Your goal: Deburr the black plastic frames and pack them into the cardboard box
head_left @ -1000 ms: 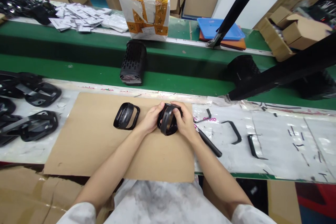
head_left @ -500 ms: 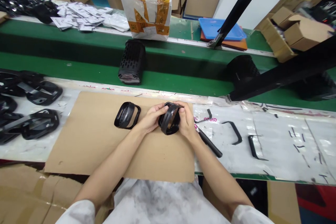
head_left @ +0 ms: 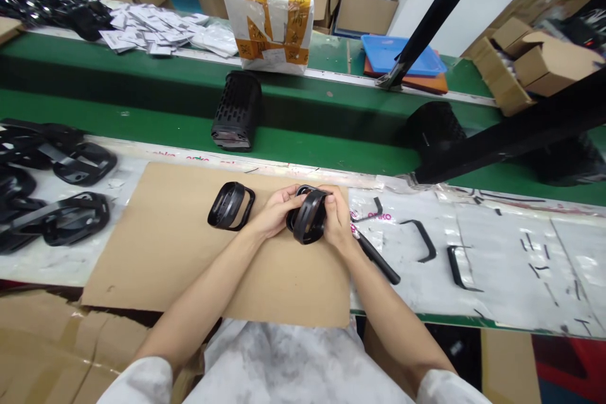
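A black ring-shaped plastic part (head_left: 308, 219) is held up over the cardboard sheet (head_left: 189, 278) between both hands. My left hand (head_left: 278, 211) grips its left side, with the thumb along the upper edge. On the right side, the fingers of my right hand (head_left: 337, 218) are closed round the same part. A similar black part (head_left: 230, 205) lies on the cardboard to the left, touched by neither hand. Just right of my right hand, a black-handled tool (head_left: 379, 257) rests on the white table covering.
Black frames (head_left: 76, 221) pile up at the left. A perforated black housing (head_left: 237, 110) stands on the green surface beyond the cardboard. At the right are a black post (head_left: 502, 132), a bent black strip (head_left: 423, 240) and small black scraps. A taped box (head_left: 267, 12) sits further back.
The held part has turned slightly between my hands, which stay in nearly the same place. The camera view has shifted a little.
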Demonstrator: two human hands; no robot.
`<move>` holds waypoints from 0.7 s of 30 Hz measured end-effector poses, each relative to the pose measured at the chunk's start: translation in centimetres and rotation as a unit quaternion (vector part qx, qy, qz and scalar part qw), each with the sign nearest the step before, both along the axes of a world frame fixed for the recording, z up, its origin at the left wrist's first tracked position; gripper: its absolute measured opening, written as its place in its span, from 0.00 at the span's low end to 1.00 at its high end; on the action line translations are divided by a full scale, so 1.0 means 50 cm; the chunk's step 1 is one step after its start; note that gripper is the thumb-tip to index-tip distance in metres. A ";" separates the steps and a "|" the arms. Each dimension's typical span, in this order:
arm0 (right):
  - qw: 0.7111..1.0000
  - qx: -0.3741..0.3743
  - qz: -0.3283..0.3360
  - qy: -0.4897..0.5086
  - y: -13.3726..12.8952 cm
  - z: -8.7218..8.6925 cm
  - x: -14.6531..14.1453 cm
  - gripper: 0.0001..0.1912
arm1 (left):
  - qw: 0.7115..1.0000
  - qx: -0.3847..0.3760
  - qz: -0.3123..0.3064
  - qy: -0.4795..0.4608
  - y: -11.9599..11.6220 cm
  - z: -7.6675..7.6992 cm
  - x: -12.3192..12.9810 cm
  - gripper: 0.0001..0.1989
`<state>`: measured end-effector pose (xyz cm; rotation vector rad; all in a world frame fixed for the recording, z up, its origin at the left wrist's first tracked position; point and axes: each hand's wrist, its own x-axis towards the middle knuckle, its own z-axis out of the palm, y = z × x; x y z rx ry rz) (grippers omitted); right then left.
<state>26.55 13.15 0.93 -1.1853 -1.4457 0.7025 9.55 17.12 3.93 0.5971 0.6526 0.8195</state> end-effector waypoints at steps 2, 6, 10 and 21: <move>1.000 0.004 -0.003 -0.012 0.000 0.000 0.000 0.19 | 1.000 -0.020 -0.006 -0.005 -0.002 0.001 0.001 0.21; 1.000 0.001 0.016 -0.025 -0.004 0.004 -0.002 0.20 | 0.993 -0.085 -0.071 -0.042 -0.003 0.001 -0.001 0.19; 0.998 -0.010 0.036 -0.040 -0.008 0.007 -0.005 0.21 | 0.981 -0.141 -0.116 -0.068 0.002 0.000 -0.002 0.25; 0.998 -0.015 0.043 -0.036 -0.005 0.010 0.000 0.23 | 0.964 -0.202 -0.124 -0.123 0.011 0.020 -0.012 0.28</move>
